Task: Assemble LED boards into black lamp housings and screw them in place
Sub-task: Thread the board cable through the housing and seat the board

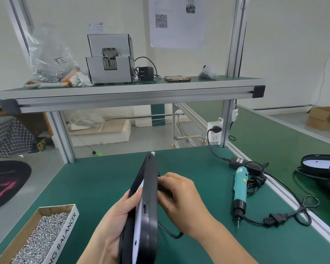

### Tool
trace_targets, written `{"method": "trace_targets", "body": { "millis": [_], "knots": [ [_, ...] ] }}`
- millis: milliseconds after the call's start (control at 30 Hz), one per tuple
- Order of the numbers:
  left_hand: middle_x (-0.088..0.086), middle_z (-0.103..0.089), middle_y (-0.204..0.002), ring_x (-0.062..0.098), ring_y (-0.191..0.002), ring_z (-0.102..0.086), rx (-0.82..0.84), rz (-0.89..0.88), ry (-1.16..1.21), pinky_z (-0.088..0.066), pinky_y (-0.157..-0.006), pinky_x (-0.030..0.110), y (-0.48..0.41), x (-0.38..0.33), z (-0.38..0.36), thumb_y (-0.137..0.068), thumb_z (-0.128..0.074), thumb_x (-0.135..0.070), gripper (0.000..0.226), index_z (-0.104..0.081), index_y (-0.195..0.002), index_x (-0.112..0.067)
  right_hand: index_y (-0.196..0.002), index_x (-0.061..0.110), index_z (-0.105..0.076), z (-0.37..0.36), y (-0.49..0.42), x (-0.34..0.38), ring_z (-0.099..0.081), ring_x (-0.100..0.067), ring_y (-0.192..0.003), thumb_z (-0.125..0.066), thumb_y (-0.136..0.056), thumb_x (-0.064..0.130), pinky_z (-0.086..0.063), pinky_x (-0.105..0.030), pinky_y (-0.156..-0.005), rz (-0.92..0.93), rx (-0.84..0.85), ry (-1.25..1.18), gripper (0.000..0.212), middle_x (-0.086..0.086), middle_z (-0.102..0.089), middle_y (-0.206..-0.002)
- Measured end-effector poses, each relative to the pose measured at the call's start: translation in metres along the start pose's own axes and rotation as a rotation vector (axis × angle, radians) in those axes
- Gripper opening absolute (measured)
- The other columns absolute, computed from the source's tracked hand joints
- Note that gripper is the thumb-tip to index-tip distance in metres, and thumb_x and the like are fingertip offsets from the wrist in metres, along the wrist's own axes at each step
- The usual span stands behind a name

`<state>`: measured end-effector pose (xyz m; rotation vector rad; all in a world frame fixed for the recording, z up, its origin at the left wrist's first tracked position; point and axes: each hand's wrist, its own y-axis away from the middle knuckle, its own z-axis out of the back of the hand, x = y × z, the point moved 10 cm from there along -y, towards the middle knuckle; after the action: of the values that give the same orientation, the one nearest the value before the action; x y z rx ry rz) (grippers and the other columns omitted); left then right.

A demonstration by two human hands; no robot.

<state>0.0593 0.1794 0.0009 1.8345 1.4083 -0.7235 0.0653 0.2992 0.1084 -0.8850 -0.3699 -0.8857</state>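
Landmark: lamp housing (pixel 151 187), held on edge over the worktop (pixel 95 183), centre front, open face turned left.
- Far left of housing: cardboard screw box (pixel 40 235) on the worktop, full of silver screws.
- Left hand (pixel 111 221): grip closed round the housing's lower left rim, fingers curled over the edge onto the white LED board (pixel 139 229) sitting inside.
- Right hand (pixel 181 199): grip closed on the housing's back, fingers curled. Can't tell what they pinch there.
- Black cable (pixel 170 234) loops out below the housing, under the right wrist.
- Right of housing, well apart: teal electric screwdriver (pixel 240 187) lying on the worktop, bit toward the near edge.
- Far right of housing: stack of housings (pixel 312 175) at frame edge.
- Above and behind housing: shelf (pixel 133 90) with screw feeder (pixel 110 60).
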Motion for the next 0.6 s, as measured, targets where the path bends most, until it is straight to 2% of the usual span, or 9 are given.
{"method": "trace_targets", "body": {
  "millis": [67, 133, 167, 233, 300, 367, 433, 533, 600],
  "knots": [
    [0.015, -0.074, -0.087, 0.027, -0.062, -0.071, 0.044, -0.064, -0.043, -0.057, -0.053, 0.033, 0.001, -0.009, -0.004, -0.079, -0.073, -0.023, 0.028, -0.076, -0.105, -0.014, -0.094, 0.018, -0.071, -0.004, 0.002, -0.005, -0.055, -0.004, -0.079, -0.065, -0.091, 0.011, -0.045, -0.024, -0.075, -0.041, 0.074, -0.091, 0.009, 0.009, -0.059, -0.086],
    [0.016, -0.074, -0.107, 0.033, -0.082, -0.074, 0.027, -0.147, -0.129, -0.06, -0.066, 0.042, 0.004, -0.02, -0.001, -0.078, -0.076, -0.026, 0.038, -0.071, -0.115, -0.021, -0.102, 0.029, -0.071, 0.004, 0.004, -0.01, -0.061, -0.003, -0.097, -0.065, -0.091, 0.006, -0.048, -0.022, -0.086, -0.077, 0.044, -0.151, 0.026, 0.01, -0.064, -0.104],
    [0.015, -0.074, -0.11, 0.034, -0.088, -0.074, 0.003, -0.186, -0.181, -0.06, -0.068, 0.043, 0.003, -0.025, 0.003, -0.077, -0.077, -0.027, 0.039, -0.069, -0.115, -0.022, -0.106, 0.031, -0.073, 0.017, 0.005, -0.018, -0.063, -0.003, -0.094, -0.064, -0.093, 0.006, -0.048, -0.022, -0.084, -0.12, -0.056, -0.175, 0.029, 0.01, -0.066, -0.103],
    [0.012, -0.075, -0.107, 0.03, -0.088, -0.075, -0.046, -0.261, -0.252, -0.06, -0.064, 0.038, 0.006, -0.035, 0.005, -0.077, -0.076, -0.026, 0.038, -0.066, -0.113, -0.021, -0.097, 0.029, -0.076, 0.031, 0.013, -0.046, -0.062, -0.009, -0.065, -0.059, -0.1, 0.023, -0.048, -0.028, -0.063, -0.354, -0.177, -0.427, 0.018, 0.003, -0.068, -0.079],
    [0.01, -0.076, -0.104, 0.027, -0.087, -0.075, -0.058, -0.309, -0.292, -0.06, -0.062, 0.034, 0.009, -0.04, 0.002, -0.078, -0.077, -0.025, 0.037, -0.065, -0.112, -0.02, -0.098, 0.022, -0.075, 0.002, 0.024, -0.058, -0.062, -0.017, -0.06, -0.052, -0.097, 0.06, -0.051, -0.029, -0.058, -0.604, 0.077, -0.685, 0.044, -0.005, -0.07, -0.074],
    [0.009, -0.075, -0.109, 0.029, -0.095, -0.074, -0.009, -0.336, -0.367, -0.061, -0.069, 0.035, 0.012, -0.039, -0.009, -0.078, -0.084, -0.03, 0.041, -0.064, -0.113, -0.024, -0.11, 0.024, -0.073, -0.022, 0.038, -0.053, -0.071, -0.013, -0.088, -0.054, -0.079, 0.08, -0.055, -0.029, -0.086, -0.674, 0.326, -0.746, 0.068, 0.0, -0.077, -0.1],
    [0.009, -0.074, -0.112, 0.031, -0.1, -0.073, 0.043, -0.343, -0.434, -0.061, -0.074, 0.036, 0.013, -0.033, -0.022, -0.076, -0.084, -0.037, 0.047, -0.061, -0.116, -0.027, -0.111, 0.021, -0.075, -0.029, 0.039, -0.048, -0.072, -0.015, -0.104, -0.07, -0.075, 0.066, -0.054, -0.028, -0.091, -0.659, 0.329, -0.88, 0.058, 0.0, -0.076, -0.114],
    [0.007, -0.075, -0.107, 0.028, -0.097, -0.073, 0.04, -0.383, -0.506, -0.059, -0.073, 0.03, 0.012, -0.031, -0.028, -0.08, -0.077, -0.032, 0.037, -0.06, -0.113, -0.029, -0.108, 0.003, -0.072, -0.027, 0.039, -0.063, -0.074, -0.028, -0.089, -0.081, -0.067, 0.027, -0.059, -0.036, -0.076, -0.71, 0.144, -1.011, 0.049, -0.017, -0.076, -0.105],
    [0.007, -0.075, -0.105, 0.028, -0.095, -0.073, 0.045, -0.392, -0.53, -0.059, -0.073, 0.03, 0.011, -0.029, -0.031, -0.081, -0.074, -0.03, 0.034, -0.059, -0.112, -0.029, -0.106, -0.003, -0.071, -0.024, 0.039, -0.066, -0.072, -0.032, -0.087, -0.075, -0.065, 0.016, -0.059, -0.041, -0.079, -0.705, 0.097, -0.981, 0.046, -0.022, -0.075, -0.104]
  ]
}}
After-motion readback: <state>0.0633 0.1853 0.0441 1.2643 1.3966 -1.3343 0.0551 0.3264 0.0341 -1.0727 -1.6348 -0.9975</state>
